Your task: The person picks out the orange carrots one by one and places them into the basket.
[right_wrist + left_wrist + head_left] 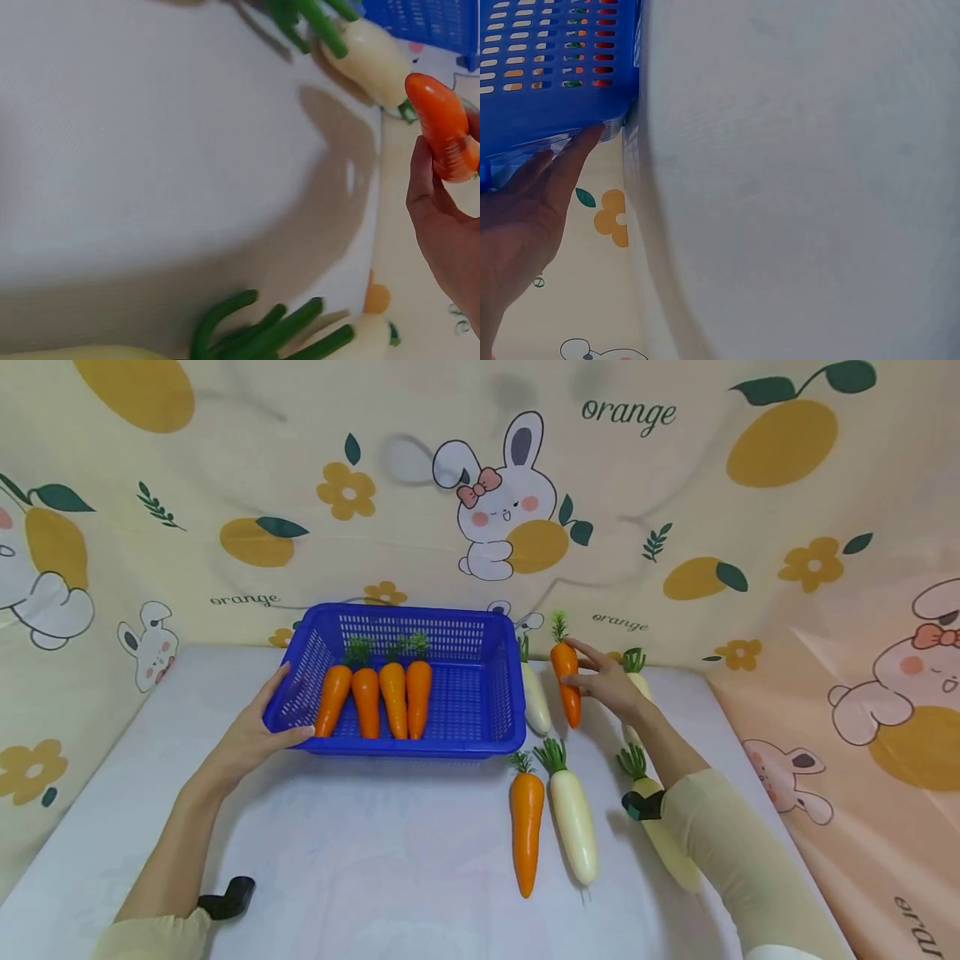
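In the head view, a blue plastic basket (412,747) with slotted walls holds several orange carrots (333,697), lined up in its left half with their green tops toward the back. My left hand (251,735) grips the basket's left end, thumb over the front rim; the left wrist view has its fingers (574,161) along the basket's outer side. To the right of the basket, my right hand (609,683) pinches another carrot (566,670), top up and tip down. That carrot (441,124) shows raised above the table in the right wrist view, between thumb and fingers.
One carrot (527,835) lies on the white table (360,860) before the basket's right corner, beside a white radish (574,827). Other radishes lie behind it (536,697) and under the right forearm (671,843). A patterned cloth (375,443) hangs along the back.
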The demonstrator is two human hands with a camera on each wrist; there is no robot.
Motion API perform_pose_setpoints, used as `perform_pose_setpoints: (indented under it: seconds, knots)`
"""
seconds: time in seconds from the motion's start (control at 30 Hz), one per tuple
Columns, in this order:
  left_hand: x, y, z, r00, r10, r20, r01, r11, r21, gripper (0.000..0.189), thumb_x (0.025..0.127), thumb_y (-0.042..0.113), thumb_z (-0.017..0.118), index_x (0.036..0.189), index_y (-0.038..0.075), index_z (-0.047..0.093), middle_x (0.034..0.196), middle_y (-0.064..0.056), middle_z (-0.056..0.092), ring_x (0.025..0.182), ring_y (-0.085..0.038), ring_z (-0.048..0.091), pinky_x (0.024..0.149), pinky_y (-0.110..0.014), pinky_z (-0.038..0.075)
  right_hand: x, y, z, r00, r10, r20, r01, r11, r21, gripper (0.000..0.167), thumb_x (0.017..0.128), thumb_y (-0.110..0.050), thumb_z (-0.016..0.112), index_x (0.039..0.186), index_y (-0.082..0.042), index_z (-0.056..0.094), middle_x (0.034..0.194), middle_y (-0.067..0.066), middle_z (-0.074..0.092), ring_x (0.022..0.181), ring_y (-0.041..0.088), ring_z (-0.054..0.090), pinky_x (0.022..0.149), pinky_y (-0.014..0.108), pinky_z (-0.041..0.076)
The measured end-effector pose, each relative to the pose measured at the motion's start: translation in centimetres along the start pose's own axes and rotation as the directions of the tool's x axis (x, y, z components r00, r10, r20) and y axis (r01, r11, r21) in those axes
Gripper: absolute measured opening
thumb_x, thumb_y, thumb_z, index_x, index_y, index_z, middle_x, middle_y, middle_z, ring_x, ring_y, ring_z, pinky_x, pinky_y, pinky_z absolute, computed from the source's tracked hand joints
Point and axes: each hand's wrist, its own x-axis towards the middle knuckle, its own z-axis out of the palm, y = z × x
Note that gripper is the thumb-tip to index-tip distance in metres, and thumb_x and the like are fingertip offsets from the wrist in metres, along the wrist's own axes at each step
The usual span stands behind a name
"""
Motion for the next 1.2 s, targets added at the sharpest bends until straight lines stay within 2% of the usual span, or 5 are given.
perform_pose_setpoints:
  seconds: [0.27, 0.67, 0.87, 1.07, 1.2]
  knots:
    - [-0.1, 0.2, 0.0, 1.0, -0.002, -0.003, 0.002, 1.0, 0.004, 0.101, 0.092, 0.031, 0.07, 0.158, 0.04, -0.006, 0.166, -0.014, -0.006, 0.149, -0.046, -0.002, 0.111, -0.074, 0.007, -0.1, -3.2, 0.6, 0.999, -0.028, 0.028, 0.026, 0.998, 0.06, 0.067, 0.094, -0.021, 0.069, 0.152, -0.034, 0.039, 0.146, 0.014, 0.045, 0.113, 0.03, 0.061, 0.09, 0.036, 0.057]
    - [-0.1, 0.2, 0.0, 1.0, -0.004, -0.004, 0.004, 1.0, 0.002, 0.102, 0.092, 0.032, 0.071, 0.158, 0.04, -0.007, 0.166, -0.013, -0.008, 0.149, -0.046, -0.003, 0.11, -0.075, 0.006, -0.3, -8.7, 4.0, 0.984, -0.102, 0.147, 0.09, 0.992, 0.088, 0.071, 0.095, -0.021, 0.069, 0.155, -0.029, 0.033, 0.148, 0.014, 0.04, 0.122, 0.032, 0.055, 0.096, 0.04, 0.054]
    - [-0.1, 0.3, 0.1, 1.0, 0.002, -0.006, -0.002, 1.0, -0.001, 0.101, 0.092, 0.031, 0.071, 0.158, 0.04, -0.006, 0.166, -0.013, -0.008, 0.149, -0.046, -0.004, 0.111, -0.075, 0.005, 0.4, -10.7, 6.6, 0.978, -0.125, 0.167, 0.102, 0.985, 0.137, 0.072, 0.094, -0.015, 0.069, 0.156, -0.025, 0.033, 0.146, 0.016, 0.041, 0.114, 0.033, 0.06, 0.091, 0.038, 0.057]
    - [0.0, 0.4, 0.1, 1.0, -0.003, -0.001, 0.003, 1.0, -0.005, 0.102, 0.093, 0.03, 0.07, 0.158, 0.039, -0.007, 0.166, -0.014, -0.008, 0.149, -0.046, -0.005, 0.111, -0.075, 0.004, 1.8, -11.6, 10.4, 0.985, -0.082, 0.149, 0.063, 0.99, 0.129, 0.073, 0.093, -0.01, 0.07, 0.155, -0.023, 0.033, 0.144, 0.018, 0.042, 0.108, 0.031, 0.061, 0.085, 0.035, 0.059]
    - [0.1, 0.2, 0.1, 1.0, -0.013, 0.004, 0.013, 1.0, 0.0, 0.102, 0.093, 0.03, 0.07, 0.158, 0.038, -0.008, 0.166, -0.014, -0.009, 0.149, -0.047, -0.005, 0.11, -0.075, 0.006, 2.8, -11.3, 13.0, 0.99, -0.045, 0.13, 0.031, 0.993, 0.111, 0.073, 0.091, -0.007, 0.071, 0.154, -0.02, 0.036, 0.135, 0.02, 0.049, 0.106, 0.03, 0.061, 0.083, 0.038, 0.059]
